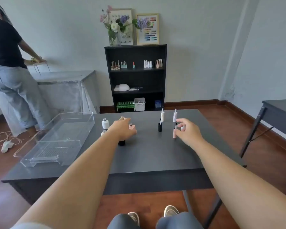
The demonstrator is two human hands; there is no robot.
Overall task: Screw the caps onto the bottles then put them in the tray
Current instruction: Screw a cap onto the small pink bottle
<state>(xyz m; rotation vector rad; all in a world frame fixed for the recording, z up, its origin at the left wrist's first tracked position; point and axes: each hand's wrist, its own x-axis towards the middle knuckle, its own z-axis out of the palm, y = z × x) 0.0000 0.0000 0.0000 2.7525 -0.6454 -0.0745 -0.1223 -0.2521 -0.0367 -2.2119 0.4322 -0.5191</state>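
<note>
Several small open bottles stand left of the table's middle: a white bottle [105, 123], a pink bottle [131, 126], a beige bottle [122, 117] and a black bottle [121, 143]. My left hand [123, 129] hovers palm down over them, fingers spread around the pink bottle, with the black bottle under my wrist. To the right, brush caps stand upright: a white cap [162, 116], a pale cap [175, 116], a black cap [160, 127] and a pink cap [174, 135]. My right hand [187, 131] is beside the pink cap, fingers apart, thumb nearly touching it.
A clear plastic tray [87, 123] lies on the table's left side, overhanging the edge. A person stands at the far left by a covered table. A black shelf [135, 76] is against the back wall, and another dark table [279, 113] is at the right.
</note>
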